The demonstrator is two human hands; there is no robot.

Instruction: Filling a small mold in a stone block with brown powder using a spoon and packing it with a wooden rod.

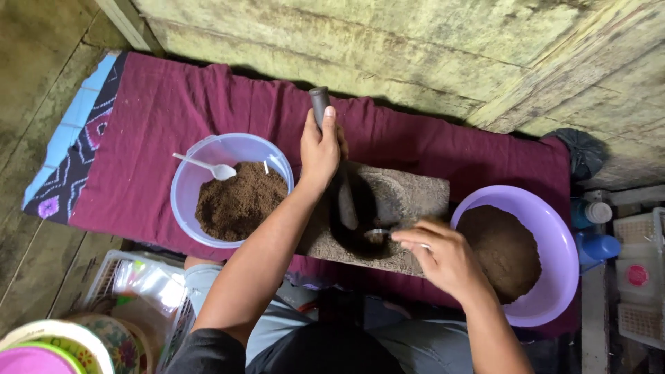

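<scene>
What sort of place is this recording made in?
Probably a plain home kitchen corner, worked at floor level: a stone mortar sits on a maroon cloth against a worn plank wall, between two tubs of brown powder, with dishes and crates beside.

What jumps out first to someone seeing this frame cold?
Centre frame, the left hand grips a dark pestle standing in a stone mortar on a maroon cloth, while the right hand dips a spoon into its hollow. Flanking it are a pale blue tub and a purple basin, both holding brown powder.
</scene>
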